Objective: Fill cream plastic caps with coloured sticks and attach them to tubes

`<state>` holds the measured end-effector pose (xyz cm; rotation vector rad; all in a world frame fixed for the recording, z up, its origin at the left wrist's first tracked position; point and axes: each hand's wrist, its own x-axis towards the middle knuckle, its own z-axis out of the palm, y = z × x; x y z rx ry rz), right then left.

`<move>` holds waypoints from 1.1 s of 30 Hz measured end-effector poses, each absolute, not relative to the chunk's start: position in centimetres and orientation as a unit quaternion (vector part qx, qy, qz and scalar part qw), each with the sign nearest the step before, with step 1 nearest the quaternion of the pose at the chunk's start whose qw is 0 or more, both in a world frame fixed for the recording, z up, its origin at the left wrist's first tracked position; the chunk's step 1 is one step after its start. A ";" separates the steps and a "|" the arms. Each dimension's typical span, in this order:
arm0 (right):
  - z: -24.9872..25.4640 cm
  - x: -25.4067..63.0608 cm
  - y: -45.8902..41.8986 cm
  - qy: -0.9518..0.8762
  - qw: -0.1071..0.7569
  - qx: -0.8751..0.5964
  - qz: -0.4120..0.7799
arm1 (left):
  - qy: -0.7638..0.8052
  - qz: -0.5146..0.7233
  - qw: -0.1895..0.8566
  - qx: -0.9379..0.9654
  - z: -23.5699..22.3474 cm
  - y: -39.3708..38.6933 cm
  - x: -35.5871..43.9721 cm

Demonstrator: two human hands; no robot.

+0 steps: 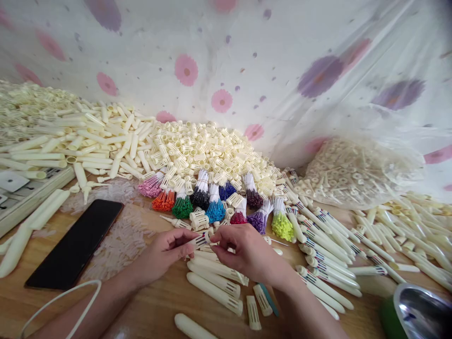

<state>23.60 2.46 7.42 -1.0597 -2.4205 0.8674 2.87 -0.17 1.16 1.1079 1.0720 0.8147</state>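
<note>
The left hand [160,256] pinches a slotted cap [200,240], its long axis running sideways toward the right hand [245,247]; those fingers curl at its end, grip unclear.

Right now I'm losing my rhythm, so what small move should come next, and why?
Probably steady the slotted cap in the left hand and gently press its end with the right hand: coloured strips show in its slots, and the right fingertips are at that end.

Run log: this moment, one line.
left hand: grips cap | right hand: fingertips at cap | beyond: colored bundles | right side: pens | left side: phone
</note>
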 end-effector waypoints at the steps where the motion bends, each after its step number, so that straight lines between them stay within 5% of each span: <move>1: 7.3 23.6 2.5 -0.854 0.183 -0.374 0.312 | 0.471 0.358 0.645 0.483 1.1 -0.2 2.9; 19: 6.6 23.2 2.7 -0.881 0.208 -0.359 0.228 | 0.471 0.368 0.617 0.511 0.7 -0.1 2.9; 33: 5.8 24.3 3.7 -0.735 0.224 -0.352 0.535 | 0.452 0.385 0.653 0.471 0.8 -0.5 2.7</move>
